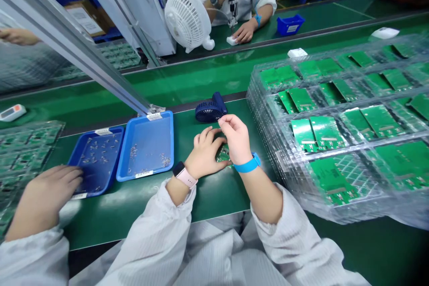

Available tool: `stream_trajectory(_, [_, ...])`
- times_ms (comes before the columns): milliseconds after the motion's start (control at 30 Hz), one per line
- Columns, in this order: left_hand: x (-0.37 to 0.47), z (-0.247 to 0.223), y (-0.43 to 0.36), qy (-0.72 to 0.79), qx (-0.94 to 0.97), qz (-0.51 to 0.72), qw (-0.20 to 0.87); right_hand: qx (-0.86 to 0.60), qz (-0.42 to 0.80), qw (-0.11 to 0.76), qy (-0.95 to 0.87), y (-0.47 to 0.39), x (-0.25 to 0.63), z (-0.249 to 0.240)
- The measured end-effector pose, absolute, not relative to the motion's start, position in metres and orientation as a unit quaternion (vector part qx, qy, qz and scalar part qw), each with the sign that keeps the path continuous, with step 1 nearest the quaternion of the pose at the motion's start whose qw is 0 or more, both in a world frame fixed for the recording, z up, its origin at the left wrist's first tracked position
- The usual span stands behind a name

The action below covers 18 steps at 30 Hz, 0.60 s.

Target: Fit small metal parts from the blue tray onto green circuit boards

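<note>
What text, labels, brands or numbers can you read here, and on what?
Nothing legible.
Left blue tray: labels, too small.
Right blue tray: labels, too small.
Blue bin across the line: label, blurred.
Cardboard box, back left: label, blurred.
Navy fan: pale mark, too small to tell.

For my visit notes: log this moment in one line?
left hand: on circuit board; right hand: pinched, contents unclear; blue trays: hold small parts

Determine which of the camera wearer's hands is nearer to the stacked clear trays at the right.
Right. The right hand is left of the stacked clear trays, not touching them; the left hand is farther left, at the green circuit board.
</note>
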<state>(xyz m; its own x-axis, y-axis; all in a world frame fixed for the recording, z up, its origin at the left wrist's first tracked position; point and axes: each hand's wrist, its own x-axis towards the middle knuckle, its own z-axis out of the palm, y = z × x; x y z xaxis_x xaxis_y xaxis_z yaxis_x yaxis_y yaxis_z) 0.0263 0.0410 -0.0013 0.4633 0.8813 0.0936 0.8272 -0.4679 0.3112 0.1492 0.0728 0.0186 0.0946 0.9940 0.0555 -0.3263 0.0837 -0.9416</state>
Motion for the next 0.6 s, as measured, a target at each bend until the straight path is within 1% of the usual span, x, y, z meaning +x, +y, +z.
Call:
stream_trajectory(267, [0.0246, -0.001, 0.0419, 0.549, 0.816, 0.126, 0.127, -0.43, 0.539, 0.602, -0.403, 0.0726, 0.148, 0.0197])
stream_trajectory(500, [0.0284, 0.0033, 0.0408, 0.545, 0.815, 0.18, 0.086, -0.422, 0.53, 0.614, -0.405, 0.0741, 0.1484, 0.0178])
stream_trajectory(600, [0.03, 0.0055, 0.042, 0.549, 0.806, 0.189, 0.114, -0.419, 0.53, 0.617, -0.404, 0.0741, 0.1483, 0.0172])
